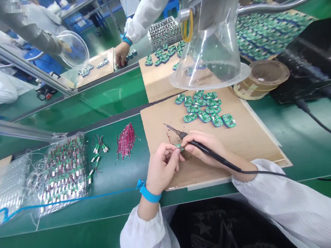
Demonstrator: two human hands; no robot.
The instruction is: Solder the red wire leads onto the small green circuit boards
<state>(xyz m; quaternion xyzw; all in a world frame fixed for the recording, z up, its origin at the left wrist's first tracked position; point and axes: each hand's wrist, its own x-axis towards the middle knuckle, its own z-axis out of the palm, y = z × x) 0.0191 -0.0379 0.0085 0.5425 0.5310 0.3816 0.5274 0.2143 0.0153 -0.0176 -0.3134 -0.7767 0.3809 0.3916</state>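
Near the front edge of the brown work board [242, 144], both hands are meeting, wrists crossing that edge. Bare board is lying open right of the hands and between them and the pile of green boards [204, 109] farther back. A clear fume hood [213, 46] is hanging over the far part, above the pile, with a tape roll [261, 77] just right of it.

The left hand [162, 166] is curling in, thumb and forefinger pinching a small green board [179, 147] just above the work board; a blue wrist strap [148, 194] is sitting on that wrist. The right hand [205, 145] is closing around a soldering iron [217, 158] in a pen grip, with the tip pointing far-left past the small green board and the cable trailing right.

The green bench [94, 107] is stretching left, carrying a red wire bundle [125, 141] and bagged parts [63, 169]. A co-worker's hand [121, 53] is resting on the far bench.
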